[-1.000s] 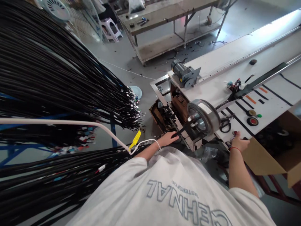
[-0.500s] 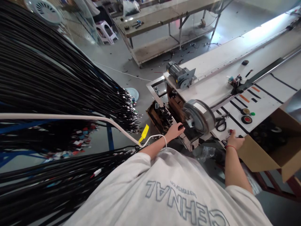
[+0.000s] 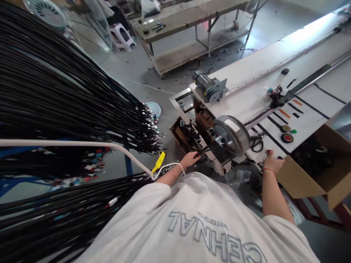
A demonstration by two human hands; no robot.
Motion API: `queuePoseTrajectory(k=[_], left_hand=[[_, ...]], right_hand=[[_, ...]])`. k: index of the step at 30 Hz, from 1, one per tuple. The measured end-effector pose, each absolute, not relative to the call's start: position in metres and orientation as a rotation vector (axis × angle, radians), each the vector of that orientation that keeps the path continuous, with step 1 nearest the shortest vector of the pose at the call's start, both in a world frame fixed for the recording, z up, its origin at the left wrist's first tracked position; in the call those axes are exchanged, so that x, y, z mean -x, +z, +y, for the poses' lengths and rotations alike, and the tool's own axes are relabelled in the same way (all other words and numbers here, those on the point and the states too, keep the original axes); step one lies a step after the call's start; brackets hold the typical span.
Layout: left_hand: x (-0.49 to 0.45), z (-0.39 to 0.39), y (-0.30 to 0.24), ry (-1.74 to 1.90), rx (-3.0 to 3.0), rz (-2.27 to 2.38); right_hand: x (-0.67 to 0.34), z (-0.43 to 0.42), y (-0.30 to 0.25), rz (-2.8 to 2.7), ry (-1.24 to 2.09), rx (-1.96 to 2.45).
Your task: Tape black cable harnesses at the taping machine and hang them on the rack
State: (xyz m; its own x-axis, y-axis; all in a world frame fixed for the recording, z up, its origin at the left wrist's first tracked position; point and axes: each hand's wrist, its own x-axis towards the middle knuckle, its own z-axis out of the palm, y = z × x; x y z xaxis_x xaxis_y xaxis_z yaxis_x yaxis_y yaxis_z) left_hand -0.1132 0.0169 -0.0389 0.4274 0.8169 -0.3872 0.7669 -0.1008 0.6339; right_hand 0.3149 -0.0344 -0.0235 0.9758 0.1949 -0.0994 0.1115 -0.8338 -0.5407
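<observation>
My left hand (image 3: 190,159) is closed on a black strip (image 3: 205,148), which stretches from my fingers toward a large grey reel (image 3: 233,134) at the end of the white workbench. My right hand (image 3: 274,163), with a red string round its wrist, rests at the bench's near edge. Its fingertips touch a small red-topped piece (image 3: 267,152), mostly covered, while the thumb sticks out to the side. Between reel and right hand lie black-handled scissors (image 3: 257,143). Two tape rolls (image 3: 287,138) sit beyond that hand.
An open cardboard box (image 3: 304,179) holding dark rolls stands at the right. A motor (image 3: 204,82) is mounted at the bench end. Thick bundles of black cables (image 3: 82,91) hang on the left. A white cord with a yellow tag (image 3: 158,163) crosses near my left arm.
My left hand has moved left and slightly down, away from the reel, with the black strip drawn out behind it. The right hand stays in nearly the same place.
</observation>
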Motion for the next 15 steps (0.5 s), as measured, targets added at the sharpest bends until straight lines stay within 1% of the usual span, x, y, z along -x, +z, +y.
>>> queuePoseTrajectory(k=[5, 9, 15], left_hand=[[0.132, 0.001, -0.013, 0.291, -1.828, 1.297], [0.121, -0.005, 0.01, 0.376, -1.81, 1.277], [0.087, 0.003, 0.015, 0.404, -1.852, 1.277]], right_hand=[[-0.314, -0.034, -0.022, -0.223, 0.207, 2.568], [-0.314, -0.034, -0.021, -0.223, 0.224, 2.582], [-0.314, -0.035, -0.021, -0.261, 0.229, 2.594]])
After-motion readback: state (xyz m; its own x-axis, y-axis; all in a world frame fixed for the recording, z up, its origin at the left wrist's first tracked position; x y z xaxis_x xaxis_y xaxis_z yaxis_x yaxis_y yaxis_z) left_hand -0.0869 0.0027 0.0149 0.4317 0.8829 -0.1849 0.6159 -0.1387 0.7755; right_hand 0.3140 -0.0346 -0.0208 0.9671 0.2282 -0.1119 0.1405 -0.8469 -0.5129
